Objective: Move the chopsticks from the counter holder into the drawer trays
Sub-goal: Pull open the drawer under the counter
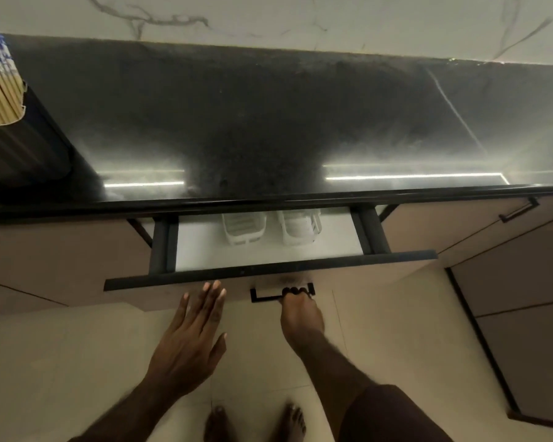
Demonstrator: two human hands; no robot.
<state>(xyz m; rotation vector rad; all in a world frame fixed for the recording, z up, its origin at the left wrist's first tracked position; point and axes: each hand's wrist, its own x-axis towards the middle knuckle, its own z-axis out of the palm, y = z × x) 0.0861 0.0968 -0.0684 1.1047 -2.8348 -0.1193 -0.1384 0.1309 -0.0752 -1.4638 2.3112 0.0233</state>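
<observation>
Your left hand (189, 339) and right hand (300, 314) are both bare, with no rings, watch or gloves, and your forearms are uncovered too. A dark maroon fabric garment (393, 416) shows at the lower right edge. Your two bare feet (256, 422) wear no shoes or socks.

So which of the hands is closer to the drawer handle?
Right. The right hand is gripping the drawer handle, fingers curled over the bar. The left hand is open, off to the handle's left, by the drawer front.
</observation>
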